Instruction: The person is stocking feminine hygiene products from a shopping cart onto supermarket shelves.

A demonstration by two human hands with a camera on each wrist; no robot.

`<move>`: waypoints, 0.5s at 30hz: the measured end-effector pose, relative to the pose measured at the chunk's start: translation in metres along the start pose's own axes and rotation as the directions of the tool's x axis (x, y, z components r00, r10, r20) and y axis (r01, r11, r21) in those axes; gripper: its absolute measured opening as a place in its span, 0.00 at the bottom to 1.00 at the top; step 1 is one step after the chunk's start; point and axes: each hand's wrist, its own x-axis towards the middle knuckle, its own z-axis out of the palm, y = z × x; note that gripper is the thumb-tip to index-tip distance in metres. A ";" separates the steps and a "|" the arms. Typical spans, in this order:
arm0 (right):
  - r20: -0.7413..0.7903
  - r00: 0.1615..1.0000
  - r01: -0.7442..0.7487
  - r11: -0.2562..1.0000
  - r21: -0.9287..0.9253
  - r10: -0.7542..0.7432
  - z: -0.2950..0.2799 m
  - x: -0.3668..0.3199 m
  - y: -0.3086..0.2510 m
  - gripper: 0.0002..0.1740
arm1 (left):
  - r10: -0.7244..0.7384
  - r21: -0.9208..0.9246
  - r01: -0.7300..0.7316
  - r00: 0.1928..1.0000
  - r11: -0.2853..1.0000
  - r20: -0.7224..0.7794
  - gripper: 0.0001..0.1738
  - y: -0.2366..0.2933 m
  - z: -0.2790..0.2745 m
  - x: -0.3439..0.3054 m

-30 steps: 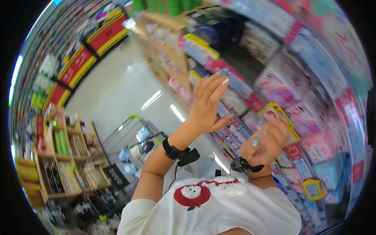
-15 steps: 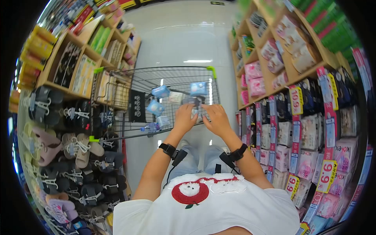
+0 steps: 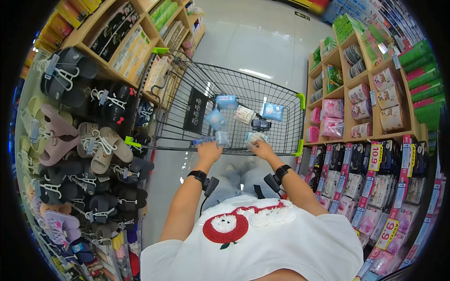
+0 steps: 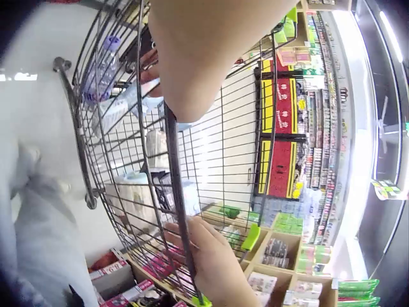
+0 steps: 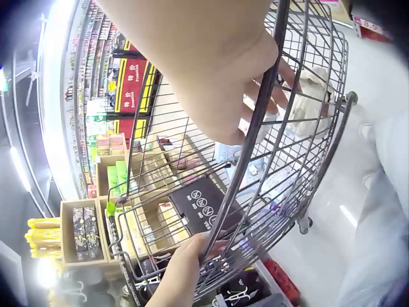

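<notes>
Both hands hold the near long side of a wire shopping cart [image 3: 173, 149]. My left hand [image 3: 209, 151] has its fingers curled over the dark top rail [image 4: 177, 173]. Farther right along that rail, my right hand [image 3: 263, 149] grips too; its fingers [image 5: 286, 73] wrap over the bar in the right wrist view. Inside the cart lie several blue packs, one of them a blue pack [image 3: 273, 111], a cream-white pack [image 3: 244, 114], a dark pack [image 3: 260, 123] and a whitish bundle [image 3: 256, 138] near the right hand. A clear bottle [image 4: 104, 70] with a purple label lies near the left hand.
Slippers [image 3: 105, 150] hang on the rack at left. Wooden shelving [image 3: 136, 28] stands behind the cart's left end, and another wooden shelf [image 3: 347, 136] stands at right. Packaged goods [image 3: 354, 185] hang below it. Pale shiny floor [image 3: 262, 37] runs beyond the cart.
A second ago both hands were raised before the right-hand shelves, away from the cart. The head view has since swung round to the cart. The hands have come down onto its rail and moved apart.
</notes>
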 end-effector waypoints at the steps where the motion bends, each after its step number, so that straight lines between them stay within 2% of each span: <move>1: 0.046 0.998 -0.039 0.999 0.037 0.038 -0.003 0.004 0.003 0.24 | 0.001 0.011 -0.001 1.000 1.000 0.015 0.26 0.004 0.000 0.001; 4: 0.107 0.980 -0.176 0.981 0.083 0.167 0.002 0.026 0.020 0.25 | -0.015 0.000 0.015 0.997 1.000 0.078 0.27 0.009 -0.007 0.008; 7: 0.148 0.969 -0.222 0.961 0.168 0.198 0.017 0.054 0.055 0.27 | -0.024 -0.072 0.038 0.981 0.997 0.191 0.27 0.013 -0.008 0.018; 9: 0.150 0.952 -0.280 0.958 0.065 0.268 0.005 0.060 0.054 0.27 | -0.004 -0.090 0.026 0.970 0.996 0.242 0.28 0.014 -0.002 0.030; 10: 0.151 0.941 -0.307 0.952 0.012 0.302 -0.001 0.063 0.053 0.27 | 0.022 -0.133 0.017 0.958 0.991 0.284 0.29 0.013 0.005 0.037; 13: 0.211 0.924 -0.338 0.939 0.065 0.318 -0.003 0.086 0.083 0.31 | 0.097 -0.259 0.005 0.920 0.966 0.379 0.31 0.016 0.033 0.061; 15: 0.236 0.901 -0.393 0.915 0.089 0.364 -0.004 0.097 0.099 0.29 | 0.149 -0.323 -0.007 0.897 0.946 0.415 0.30 0.022 0.047 0.072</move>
